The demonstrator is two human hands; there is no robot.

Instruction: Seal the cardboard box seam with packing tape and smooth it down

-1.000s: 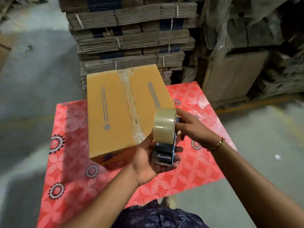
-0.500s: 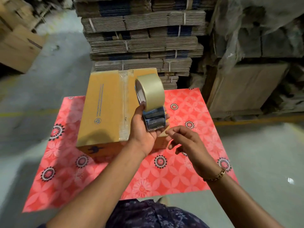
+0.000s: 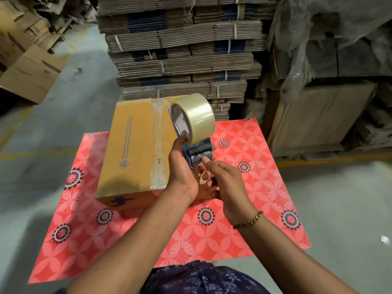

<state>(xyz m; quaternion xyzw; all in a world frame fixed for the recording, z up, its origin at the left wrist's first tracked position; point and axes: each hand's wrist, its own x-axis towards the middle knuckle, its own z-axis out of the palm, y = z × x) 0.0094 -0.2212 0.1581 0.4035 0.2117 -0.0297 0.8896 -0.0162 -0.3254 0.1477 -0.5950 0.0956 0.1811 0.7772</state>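
Note:
A closed tan cardboard box (image 3: 133,149) lies on a red flowered table (image 3: 250,209). A strip of clear tape (image 3: 158,143) runs along its centre seam. My left hand (image 3: 183,170) grips a blue tape dispenser (image 3: 199,152) with a large clear tape roll (image 3: 196,115), held above the box's right half. My right hand (image 3: 224,181) is just below it, its fingertips touching the dispenser's roller end. The box's right edge is hidden behind both hands.
Bundled stacks of flattened cartons (image 3: 182,52) rise directly behind the table. Plastic-wrapped pallets (image 3: 331,81) stand at the right. Loose open boxes (image 3: 29,75) lie on the grey concrete floor at the left.
My left hand lifted the dispenser from the near side up over the box. My right hand let go, dropped away, then came back to touch the dispenser's roller end.

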